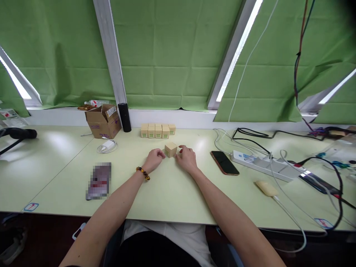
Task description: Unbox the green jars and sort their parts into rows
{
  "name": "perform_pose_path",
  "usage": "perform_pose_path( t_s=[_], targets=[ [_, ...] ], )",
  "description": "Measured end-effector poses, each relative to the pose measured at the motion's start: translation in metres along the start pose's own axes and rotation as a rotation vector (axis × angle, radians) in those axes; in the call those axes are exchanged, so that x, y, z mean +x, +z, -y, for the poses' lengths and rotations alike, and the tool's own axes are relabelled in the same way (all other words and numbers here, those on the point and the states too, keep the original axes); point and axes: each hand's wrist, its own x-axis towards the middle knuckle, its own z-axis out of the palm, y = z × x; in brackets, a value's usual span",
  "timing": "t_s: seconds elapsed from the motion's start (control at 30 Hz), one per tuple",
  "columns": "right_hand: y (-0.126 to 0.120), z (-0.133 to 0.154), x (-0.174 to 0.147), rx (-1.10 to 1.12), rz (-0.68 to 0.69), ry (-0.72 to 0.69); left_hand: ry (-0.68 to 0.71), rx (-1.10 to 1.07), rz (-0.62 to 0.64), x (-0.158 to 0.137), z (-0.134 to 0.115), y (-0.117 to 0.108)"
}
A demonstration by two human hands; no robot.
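"Where's the light?"
"Bright strips beside the green blinds (172, 55); pale glare spots the tabletop (172, 196), and the floor (50, 241) below is dim."
"Sharp?"
"Mostly. The wide view stretches the edges, the upper right corner blackens, coarse pixels mask one flat item (98, 181), and far-right clutter (333, 150) seems soft, perhaps blurred."

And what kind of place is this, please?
Probably an office or workroom: there is a long pale table with a white power strip and a phone on it, and green blinds hang behind.
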Motion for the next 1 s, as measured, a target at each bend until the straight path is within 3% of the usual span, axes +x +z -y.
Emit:
perform_pose_path(
  t_s=[0.3,0.47,0.67,0.83,1.0],
  targets=[
    [-0.002,0.011,-0.005,0.066,-0.03,-0.058,0.049,-0.052,-0.039,-0.002,-0.005,0.001],
    [-0.002,0.01,-0.004,0.069,-0.011,-0.059,0.001,-0.011,-0.161,-0.004,-0.012,-0.004],
    [0.003,0.014,-0.006,0.115,-0.017,-0.065,0.063,0.086,-0.081,-0.012,-0.017,-0.002],
    [-0.001,0.013,-0.004,0.425,-0.002,-0.024,0.132,0.084,-0.05,-0.014,-0.018,0.001],
    [-0.011,0.016,-0.003,0.767,0.131,-0.177,0.216,0.02,-0.012,-0.014,-0.02,0.001]
  ],
)
